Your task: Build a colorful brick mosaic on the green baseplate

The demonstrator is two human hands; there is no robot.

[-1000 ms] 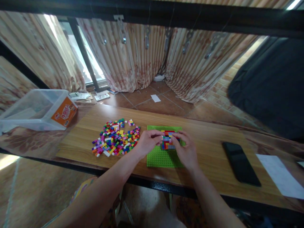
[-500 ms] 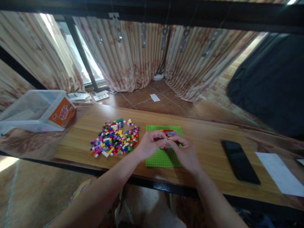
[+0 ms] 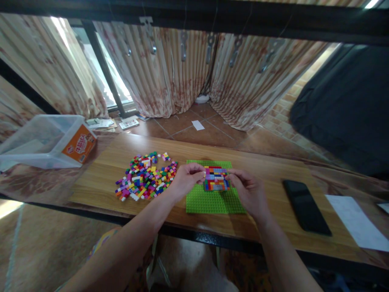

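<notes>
A green studded baseplate [image 3: 200, 202] lies on the wooden table, bearing a block of multicoloured building bricks [image 3: 217, 178] set in rows. At the block's left side is my left hand [image 3: 187, 180], thumb and forefinger pinched on a small white brick [image 3: 204, 174]. My right hand [image 3: 247, 190] hovers over the block's right edge with its fingertips pressed together. Whatever they hold, if anything, is too small to make out. Left of the plate spreads a pile of loose coloured bricks [image 3: 148, 178].
A clear plastic bin [image 3: 45, 140] with an orange label stands at the far left. On the right lie a black phone [image 3: 306, 207] and a white sheet of paper [image 3: 355, 221]. The table's front edge [image 3: 200, 236] runs beneath my forearms.
My hands have moved apart from their meeting point over the brick block, left hand leftward and right hand rightward. The small white brick went with the left, and more of the block shows.
</notes>
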